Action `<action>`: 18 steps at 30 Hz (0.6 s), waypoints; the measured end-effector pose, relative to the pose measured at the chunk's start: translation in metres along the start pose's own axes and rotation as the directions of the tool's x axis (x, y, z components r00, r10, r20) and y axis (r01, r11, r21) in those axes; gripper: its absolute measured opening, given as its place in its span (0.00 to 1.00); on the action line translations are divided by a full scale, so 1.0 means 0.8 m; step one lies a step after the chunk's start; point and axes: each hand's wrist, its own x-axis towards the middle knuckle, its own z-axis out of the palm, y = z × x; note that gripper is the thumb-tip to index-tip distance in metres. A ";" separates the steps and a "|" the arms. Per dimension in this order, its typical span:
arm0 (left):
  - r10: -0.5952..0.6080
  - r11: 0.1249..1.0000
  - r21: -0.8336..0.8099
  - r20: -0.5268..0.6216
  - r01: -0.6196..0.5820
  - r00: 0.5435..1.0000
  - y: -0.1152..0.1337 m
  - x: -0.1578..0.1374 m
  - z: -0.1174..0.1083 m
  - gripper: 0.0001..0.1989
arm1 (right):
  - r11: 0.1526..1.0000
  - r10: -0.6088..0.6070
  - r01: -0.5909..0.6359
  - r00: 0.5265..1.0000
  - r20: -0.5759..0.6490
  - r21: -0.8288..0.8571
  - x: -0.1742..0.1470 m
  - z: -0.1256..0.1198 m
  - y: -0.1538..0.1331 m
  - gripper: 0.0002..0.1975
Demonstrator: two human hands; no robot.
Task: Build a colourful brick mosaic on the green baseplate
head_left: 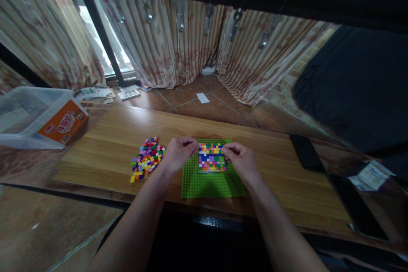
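Note:
A square block of small multicoloured toy bricks [211,163] sits on the upper middle of a green studded baseplate [194,187]. My left hand [181,152] is closed, its thumb and fingers pinched at the block's upper left edge. On the opposite side, my right hand [242,160] pinches at the upper right edge, its fingertips over the bricks. Both hands appear to grip the block; whether a loose brick is between the fingertips is too small to tell. Left of my left hand lies a pile of loose bricks [148,156] in many colours.
The baseplate rests on a wooden table [105,148]. A clear plastic bin [28,93] with an orange label stands at the left. Toward the right end lie a black phone [306,153] and a longer dark flat device [357,206]. Curtains [178,46] hang beyond the table.

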 end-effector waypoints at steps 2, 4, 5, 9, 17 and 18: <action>0.010 1.000 0.008 -0.003 -0.010 1.000 0.000 0.000 0.000 0.08 | 1.000 0.018 -0.018 1.000 -0.003 0.017 0.001 0.001 -0.001 0.15; 0.020 1.000 0.013 -0.013 -0.020 1.000 -0.001 0.001 0.000 0.08 | 0.999 0.032 -0.032 0.999 -0.005 0.036 0.001 0.001 -0.002 0.15; 0.022 1.000 0.009 -0.022 -0.022 1.000 -0.002 0.001 0.001 0.08 | 0.998 0.035 -0.035 0.999 -0.004 0.045 0.001 0.001 -0.002 0.15; -0.014 0.998 -0.066 -0.090 0.008 0.996 -0.004 0.002 0.000 0.06 | 0.998 0.020 -0.020 1.000 0.006 0.056 0.001 0.001 0.001 0.15; -0.019 0.988 -0.157 -0.060 0.010 0.998 0.007 -0.010 0.001 0.08 | 1.000 -0.002 0.001 1.000 0.019 0.021 0.005 0.000 0.005 0.17; -0.010 0.987 -0.158 -0.036 0.004 0.999 0.009 -0.012 0.002 0.07 | 1.000 0.001 -0.002 1.000 0.016 0.016 0.005 0.000 0.005 0.16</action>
